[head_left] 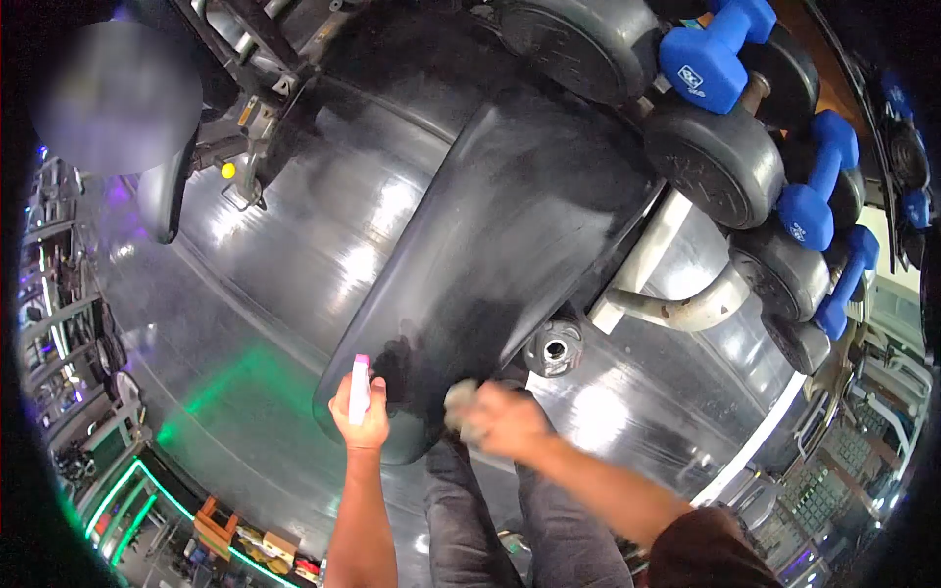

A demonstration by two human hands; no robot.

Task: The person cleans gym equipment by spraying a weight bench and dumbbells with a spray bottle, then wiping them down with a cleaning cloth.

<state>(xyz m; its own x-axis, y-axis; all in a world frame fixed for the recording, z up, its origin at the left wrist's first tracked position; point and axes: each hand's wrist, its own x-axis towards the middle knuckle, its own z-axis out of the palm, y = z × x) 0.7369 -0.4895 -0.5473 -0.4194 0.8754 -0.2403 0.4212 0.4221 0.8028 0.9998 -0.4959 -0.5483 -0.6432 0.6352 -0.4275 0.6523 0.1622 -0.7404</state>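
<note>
Below me stretches a black padded bench (461, 245), its surface streaked with shiny, wet-looking marks. Over its near left end, my left hand (359, 416) is closed around a spray bottle with a white and pink trigger head (360, 387); the bottle's body is hidden beneath. My right hand (505, 421), smeared by motion, grips a greyish cloth (464, 412) at the bench's near right edge. Dark patches mark the padding just ahead of the spray head.
Large black dumbbells (711, 162) line a rack along the right, with blue dumbbells (704, 69) resting on top. A weight plate (554, 348) lies beside the bench near a white metal frame (686, 304). Gym equipment (245, 147) stands at upper left on the dark, shiny floor (225, 294).
</note>
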